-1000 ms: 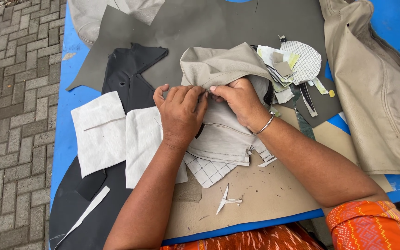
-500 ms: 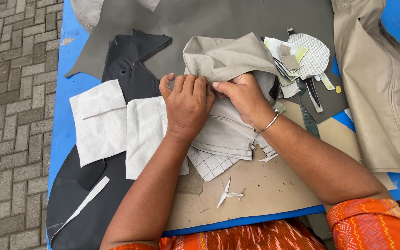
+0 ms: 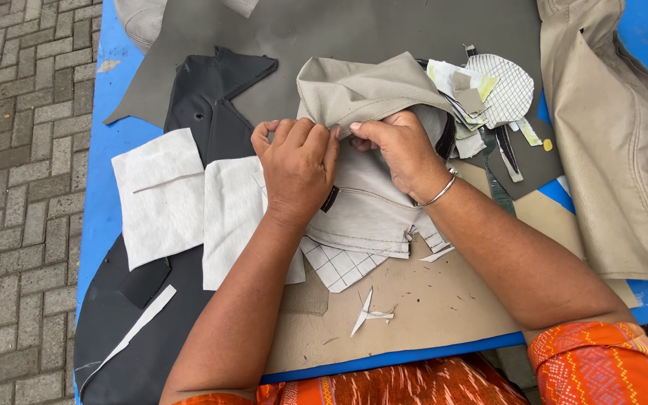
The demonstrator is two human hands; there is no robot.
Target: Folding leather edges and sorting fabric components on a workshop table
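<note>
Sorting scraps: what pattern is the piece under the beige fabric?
White with a dark grid, head view.

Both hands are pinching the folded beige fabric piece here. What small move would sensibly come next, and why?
Probably press the fold flat along its edge: the left hand and right hand pinch the folded beige fabric piece at one spot, fingertips nearly meeting, while the rest of the fold arches loosely above them.

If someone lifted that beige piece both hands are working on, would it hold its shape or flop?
The beige fabric piece would probably flop: it already folds and bunches between the left hand and right hand. It looks light, a thin stitched layer. It likely won't slide easily, since its surface seems matte.
</note>
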